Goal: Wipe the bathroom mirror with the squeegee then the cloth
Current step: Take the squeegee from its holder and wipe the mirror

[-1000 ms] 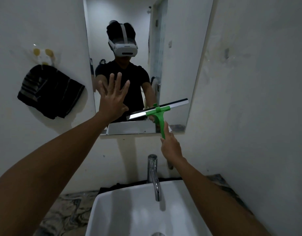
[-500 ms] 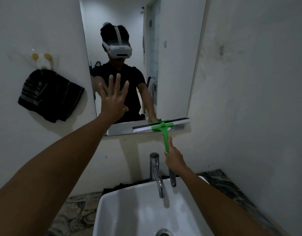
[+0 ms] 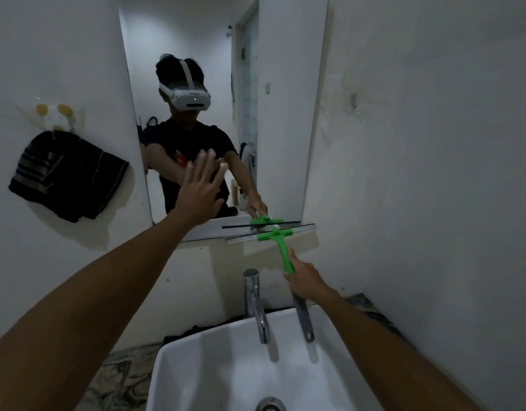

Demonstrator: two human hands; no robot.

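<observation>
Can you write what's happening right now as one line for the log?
step: squeegee pass | right hand: gripping green plastic squeegee, blade at bottom edge of wall mirror | left hand: open, raised | dark striped cloth: hanging, unused

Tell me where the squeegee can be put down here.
Free: the white sink basin, bare around the drain and left of the faucet. Marbled counter left of the sink looks bare too. Crowded: behind the faucet, where the right hand holds the squeegee.

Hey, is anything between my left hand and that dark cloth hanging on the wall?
Nothing visible. The left hand is open over the mirror, and only bare white wall lies between it and the cloth hanging to its left.
</observation>
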